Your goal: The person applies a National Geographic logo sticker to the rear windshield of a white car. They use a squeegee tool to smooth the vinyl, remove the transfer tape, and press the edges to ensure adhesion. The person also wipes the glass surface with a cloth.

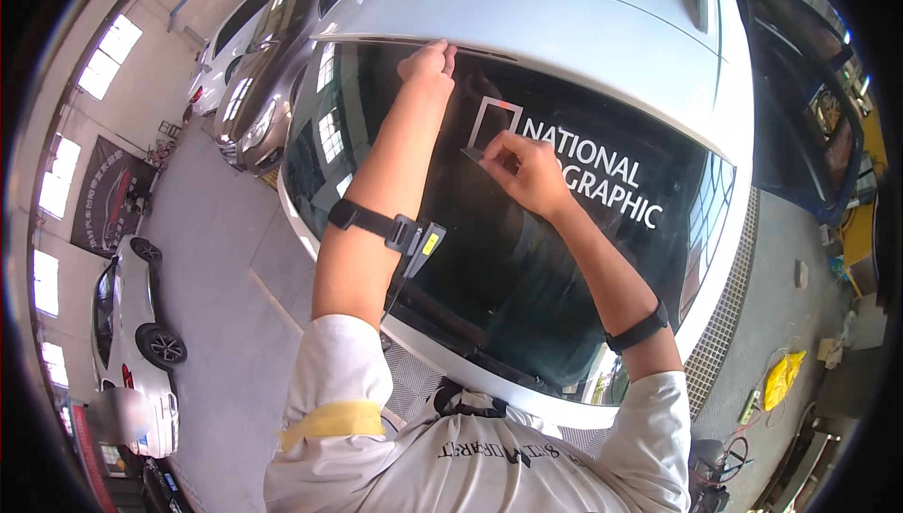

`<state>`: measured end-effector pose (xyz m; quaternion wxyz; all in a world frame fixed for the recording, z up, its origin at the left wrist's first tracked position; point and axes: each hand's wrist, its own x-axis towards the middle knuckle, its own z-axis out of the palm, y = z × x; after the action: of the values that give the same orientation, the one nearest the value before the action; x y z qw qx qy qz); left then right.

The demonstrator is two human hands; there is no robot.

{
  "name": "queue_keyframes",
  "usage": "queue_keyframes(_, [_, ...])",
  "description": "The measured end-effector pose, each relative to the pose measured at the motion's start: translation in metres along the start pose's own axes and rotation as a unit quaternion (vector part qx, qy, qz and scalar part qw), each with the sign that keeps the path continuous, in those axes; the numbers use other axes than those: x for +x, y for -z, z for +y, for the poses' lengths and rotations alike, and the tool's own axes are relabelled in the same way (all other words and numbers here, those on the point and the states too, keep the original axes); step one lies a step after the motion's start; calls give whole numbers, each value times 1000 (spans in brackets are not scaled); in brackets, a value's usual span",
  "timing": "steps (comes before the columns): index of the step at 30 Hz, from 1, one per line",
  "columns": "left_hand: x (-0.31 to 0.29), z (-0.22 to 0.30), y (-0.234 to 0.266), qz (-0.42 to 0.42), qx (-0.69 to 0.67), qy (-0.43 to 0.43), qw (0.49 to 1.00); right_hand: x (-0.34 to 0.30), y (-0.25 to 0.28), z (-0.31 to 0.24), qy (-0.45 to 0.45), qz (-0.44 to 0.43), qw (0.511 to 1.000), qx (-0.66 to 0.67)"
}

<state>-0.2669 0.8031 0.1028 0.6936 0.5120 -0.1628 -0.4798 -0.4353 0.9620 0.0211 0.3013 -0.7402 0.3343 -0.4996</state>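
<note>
A white decal, a rectangular outline (513,105) with lettering (621,195) beside it, sits on the dark window glass (489,259) of a silvery-white car (564,19). My right hand (523,174) pinches a small, thin, grey blade-like piece (472,154) at the lower edge of the outline. Whether that piece touches the glass is unclear. Farther off, my left hand (430,63) is at the top edge of the glass, against the roof line. Its fingers are curled together, and whatever they hold or press is hidden.
A strapped device (425,248) is on my left forearm. Parked cars stand at left, including a white one (132,353) and a brown one (268,71). An open dark-blue car door (800,109) is at right. Floor grating (724,325) and a yellow bag (783,381) lie beside the car.
</note>
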Motion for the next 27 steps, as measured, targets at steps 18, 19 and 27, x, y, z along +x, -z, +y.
queue_keyframes(18, [-7, -6, 17, -68, 112, -61, 989, -1, -5, 0, 16, 42, 999, -5])
queue_keyframes(19, [-6, -4, 18, -72, 138, -70, 985, -1, -4, -2, 12, 39, 999, -12])
queue_keyframes(27, [6, 8, 19, -82, 245, -64, 964, -1, -6, -2, 28, 46, 998, -15])
